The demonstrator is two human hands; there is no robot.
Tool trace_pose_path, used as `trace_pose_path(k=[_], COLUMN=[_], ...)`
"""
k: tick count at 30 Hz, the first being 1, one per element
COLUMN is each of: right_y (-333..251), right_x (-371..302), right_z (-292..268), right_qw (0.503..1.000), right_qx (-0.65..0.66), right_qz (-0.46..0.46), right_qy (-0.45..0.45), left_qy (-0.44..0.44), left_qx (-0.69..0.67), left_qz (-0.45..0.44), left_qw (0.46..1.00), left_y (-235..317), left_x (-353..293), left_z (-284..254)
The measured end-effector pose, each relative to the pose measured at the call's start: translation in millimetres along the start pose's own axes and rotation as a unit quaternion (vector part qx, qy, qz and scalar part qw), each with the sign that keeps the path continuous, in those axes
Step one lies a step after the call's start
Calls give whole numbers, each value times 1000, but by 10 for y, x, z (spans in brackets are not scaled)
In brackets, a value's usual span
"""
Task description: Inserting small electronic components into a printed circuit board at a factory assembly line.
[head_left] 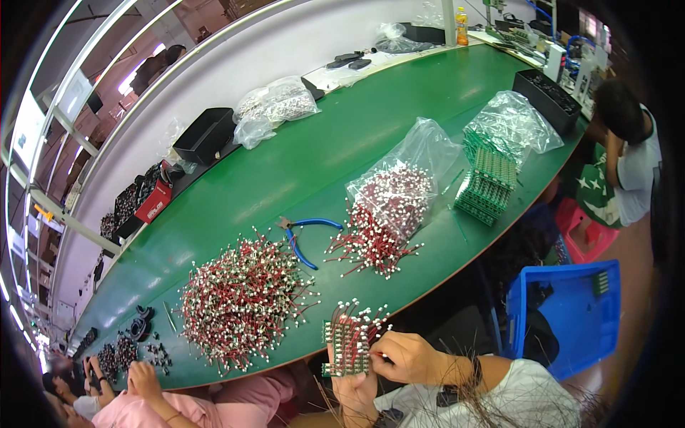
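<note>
Bright and fairly even across the green tabletop [428,78], glowing from strip lights [16,319] at far left, glinting off the crinkled clear bag [524,114]; sinking into deep shadow below, bending hard rimward, blurring lower left, blacking out at the corners.

This is a factory workshop where electronics are assembled. One long green worktop [285,178] crosses it, bearing a heap of red leads with white connectors [242,299] between 7 and 8 o'clock and stacked green circuit boards [489,182] between 2 and 3. Black parts bins [203,135] stand at 10 and 2 o'clock, bench machinery [567,68] at 2. Workers [635,178] sit along the edge at 3 and between 7 and 8.
</note>
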State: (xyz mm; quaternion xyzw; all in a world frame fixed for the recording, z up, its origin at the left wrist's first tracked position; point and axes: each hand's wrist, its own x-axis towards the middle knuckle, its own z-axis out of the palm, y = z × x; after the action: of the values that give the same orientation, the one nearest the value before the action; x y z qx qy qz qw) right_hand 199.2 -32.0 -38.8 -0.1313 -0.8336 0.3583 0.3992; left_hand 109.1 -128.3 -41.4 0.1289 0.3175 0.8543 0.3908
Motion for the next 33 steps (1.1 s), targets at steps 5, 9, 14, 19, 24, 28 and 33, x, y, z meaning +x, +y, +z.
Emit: trace_pose_path(k=[5,9,14,19,24,28,33], right_y=[-7,-52,-11,-6,-16,-33,18], right_x=[-17,-42,-32,-36,-13,-29,16], right_z=[12,-35,-60,-76,-84,-68,-103], right_qw=[1000,995,985,993,996,997,990], right_qx=[-4,-90,-136,-100,-73,-63,-93], right_qz=[-6,-30,-50,-44,-19,0,-57], right_qy=[5,-30,-90,-42,-43,-53,-87], left_qy=[17,13,-4,7,11,-6,-3], left_qx=[2,31,72,31,44,50,36], left_qz=[-8,-15,-6,-6,-14,-13,-12], left_qw=[1000,999,997,999,999,999,999], left_y=[-13,-43,-47,-41,-23,-26,-46], left_x=[-13,-45,-44,-38,-12,-30,-56], left_z=[12,-33,-5,23,90,24,29])
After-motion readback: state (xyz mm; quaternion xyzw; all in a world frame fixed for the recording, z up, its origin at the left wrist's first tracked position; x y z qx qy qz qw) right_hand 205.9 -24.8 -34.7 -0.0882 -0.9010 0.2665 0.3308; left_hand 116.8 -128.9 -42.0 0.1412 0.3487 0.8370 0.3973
